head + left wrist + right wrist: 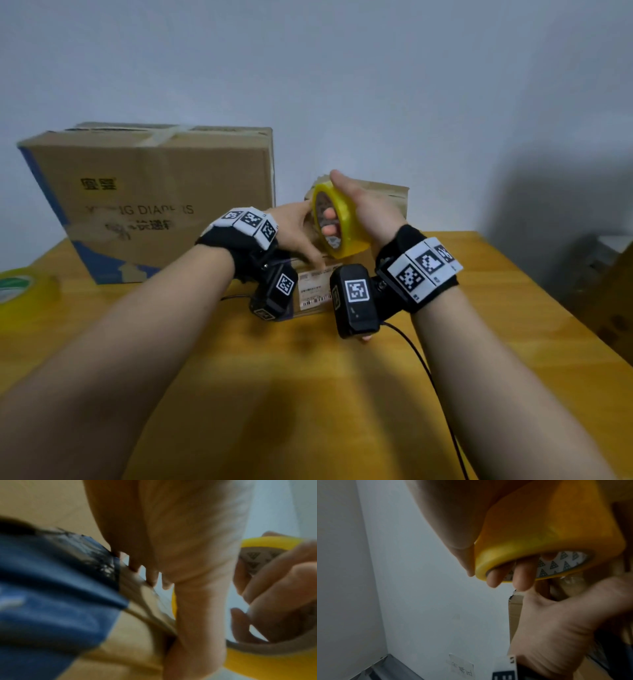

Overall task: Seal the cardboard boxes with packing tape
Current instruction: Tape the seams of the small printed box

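Far left of the small box, at the wooden table's edge: a second tape roll, lying flat. Left of and behind the small box: a large cardboard box, standing closed, tape across its top seam. Over the small box's top: left hand, fingers extended toward the yellow tape roll, thumb down against the box's front top edge; whether anything is pinched, cannot tell. Just above the small box: right hand, fingers curled through the roll's core, thumb over the outer rim, roll held upright on edge.
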